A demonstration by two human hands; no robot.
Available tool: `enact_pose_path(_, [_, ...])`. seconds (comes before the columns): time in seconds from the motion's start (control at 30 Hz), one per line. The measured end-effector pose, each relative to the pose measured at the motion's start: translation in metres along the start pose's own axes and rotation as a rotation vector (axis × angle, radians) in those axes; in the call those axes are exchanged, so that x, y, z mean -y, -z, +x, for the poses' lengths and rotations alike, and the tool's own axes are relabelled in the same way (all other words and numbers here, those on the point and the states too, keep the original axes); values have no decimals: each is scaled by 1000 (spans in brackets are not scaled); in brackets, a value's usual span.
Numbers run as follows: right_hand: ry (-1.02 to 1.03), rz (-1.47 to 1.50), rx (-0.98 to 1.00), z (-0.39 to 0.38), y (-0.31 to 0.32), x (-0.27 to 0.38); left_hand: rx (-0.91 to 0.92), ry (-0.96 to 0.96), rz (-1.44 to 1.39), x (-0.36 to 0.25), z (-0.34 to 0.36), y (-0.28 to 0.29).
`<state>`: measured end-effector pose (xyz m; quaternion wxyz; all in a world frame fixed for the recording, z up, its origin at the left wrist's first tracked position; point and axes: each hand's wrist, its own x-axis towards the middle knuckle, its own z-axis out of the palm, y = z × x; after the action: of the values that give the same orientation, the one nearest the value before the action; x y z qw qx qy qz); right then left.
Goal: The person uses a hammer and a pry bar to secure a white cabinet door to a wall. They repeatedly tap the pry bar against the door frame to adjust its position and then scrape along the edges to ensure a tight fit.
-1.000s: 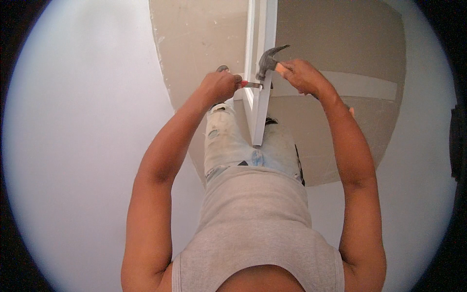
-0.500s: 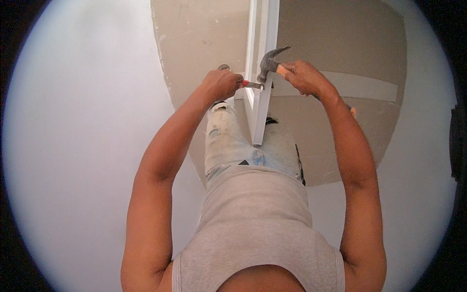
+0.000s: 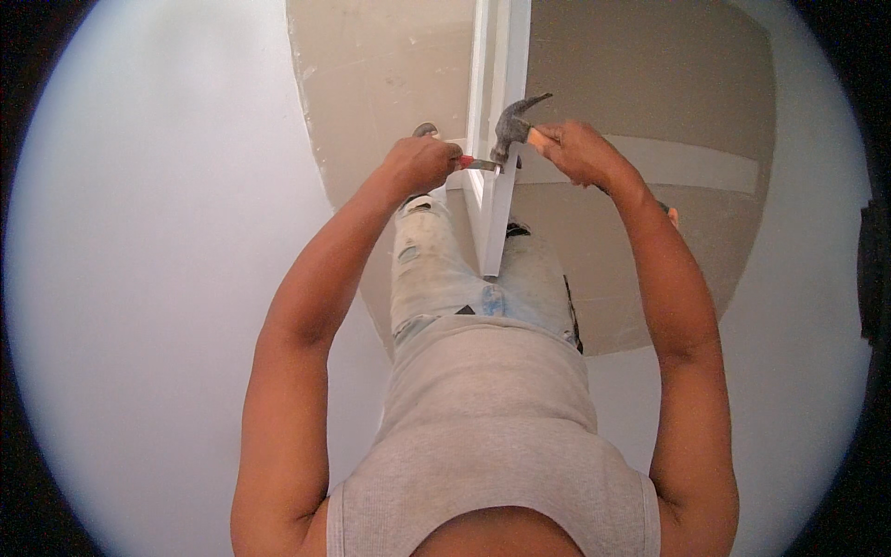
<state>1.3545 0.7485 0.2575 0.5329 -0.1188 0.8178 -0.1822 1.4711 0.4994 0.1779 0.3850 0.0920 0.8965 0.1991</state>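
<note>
A long white panel [image 3: 497, 218], perhaps a door on its edge, runs from between my thighs to the top of the view. My left hand [image 3: 420, 165] is closed around a chisel [image 3: 479, 163] with some red on its handle. The chisel's blade reaches right to the panel's narrow edge; its tip is hard to make out. My right hand [image 3: 580, 153] grips a claw hammer [image 3: 512, 123] by its orange and dark handle. The hammer's face is down beside the blade's end, with the claw pointing up and right. Whether hammer and chisel touch cannot be told.
Brown floor [image 3: 650, 84] lies on both sides of the panel, with a pale strip [image 3: 687, 162] crossing it. A light wall [image 3: 158, 278] rises at the left. A dark object [image 3: 871, 274] shows at the far right rim. My legs [image 3: 432, 269] straddle the panel's near end.
The hammer has dropped very slightly toward the chisel's end, and my right hand has tilted a little with it. The chisel and panel have hardly moved.
</note>
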Motion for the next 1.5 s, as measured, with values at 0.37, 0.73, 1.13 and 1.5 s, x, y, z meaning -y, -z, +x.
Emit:
enact_pose_path(0.37, [65,24,-125,7,-10,-15,-1,2,-7,-2,1,4])
enact_pose_path(0.73, [-33,542,-358,4,-29,-28,-34,33,-207,12,-1,3])
enact_pose_path(1.13, [-346,1145,-492,-22,-114,-131,-298,297,-856,-22,29,-75])
enact_pose_path(1.5, [-562,1308,-377,-31,-188,-214,-467,405,-964,-17,56,-57])
